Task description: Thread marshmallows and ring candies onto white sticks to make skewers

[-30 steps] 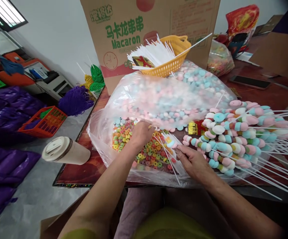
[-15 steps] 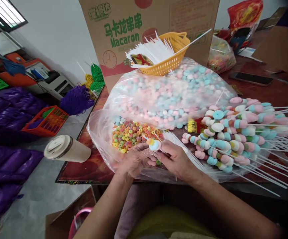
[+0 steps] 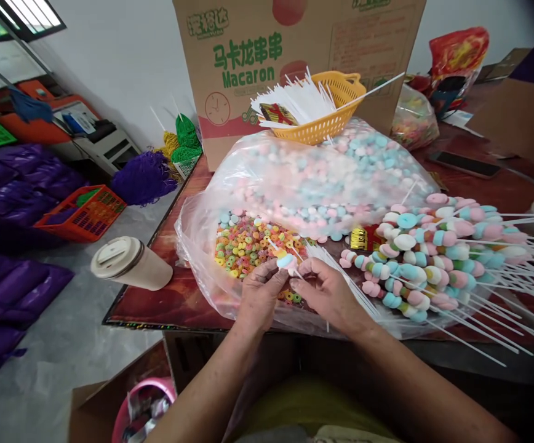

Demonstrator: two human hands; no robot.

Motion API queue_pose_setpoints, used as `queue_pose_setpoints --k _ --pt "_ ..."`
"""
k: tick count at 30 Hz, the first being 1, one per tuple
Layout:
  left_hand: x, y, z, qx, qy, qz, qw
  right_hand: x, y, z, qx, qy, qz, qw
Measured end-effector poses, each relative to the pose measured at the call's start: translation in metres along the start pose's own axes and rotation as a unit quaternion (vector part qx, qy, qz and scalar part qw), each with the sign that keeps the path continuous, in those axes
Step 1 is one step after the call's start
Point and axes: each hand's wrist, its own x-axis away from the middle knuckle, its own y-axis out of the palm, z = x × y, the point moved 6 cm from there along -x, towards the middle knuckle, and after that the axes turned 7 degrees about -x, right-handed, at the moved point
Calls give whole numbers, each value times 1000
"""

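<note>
My left hand [image 3: 261, 294] pinches a short stack of candy [image 3: 287, 261], blue, pink and yellow, threaded on a thin white stick. On its right side my right hand [image 3: 325, 289] has its fingers closed on the stick just beside the candy. Beneath and behind my hands, colourful ring candies [image 3: 243, 243] lie in an open clear plastic bag [image 3: 193, 246]. Pink, blue and white marshmallows [image 3: 313, 166] fill the bag further back. Loose white sticks [image 3: 345, 277] lie right of my hands. Finished-looking skewers [image 3: 433, 252] are piled at the right.
A yellow basket [image 3: 322, 126] of white sticks rests on the marshmallow bag before a large cardboard box [image 3: 230, 80]. A lidded cup [image 3: 133, 263] stands at the table's left edge. A phone [image 3: 464, 163] lies at the back right, near a red package [image 3: 458, 52].
The view has shifted slightly. Pink candy now shows beside the blue piece on the stick, and the pink pieces seen under my left fingers no longer show there.
</note>
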Motion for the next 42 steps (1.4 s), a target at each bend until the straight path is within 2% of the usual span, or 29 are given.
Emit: queue_pose_setpoints --k 3,5,9,13,15,17,19,21,24,27,34,38,42 --pt "1 3 -3 -16 -16 -49 999 0 2 11 -160 79 -45 983" --pt "2 1 -2 -60 2 -52 997 1 3 16 -217 103 -52 969" --pt "8 -2 3 -149 44 -19 988 1 5 22 -226 105 -25 968" --pt "11 5 3 -99 13 -73 992 2 8 20 -259 130 -24 957" --pt "7 2 2 -56 -12 -65 996 6 5 14 -248 135 -54 958" --pt "2 -7 1 -23 -34 -16 999 14 -4 6 -151 117 -71 979" --pt "-2 -17 2 -13 -36 36 999 24 -18 -3 28 59 -56 996" --pt "-4 -24 5 -25 -20 67 997 36 -25 -12 209 -15 -39 977" --pt "-4 -27 8 -53 1 79 996 47 -23 -14 360 -69 -41 929" --pt "-1 -25 10 -82 11 80 993 47 -16 -9 430 -68 -53 899" --pt "4 -18 12 -151 12 82 985 43 -10 -8 523 -50 -53 849" --pt "9 -22 9 -225 87 118 963 47 -4 -12 598 -22 -49 800" --pt "14 -22 4 -279 141 139 940 48 6 -20 642 -36 -45 764"
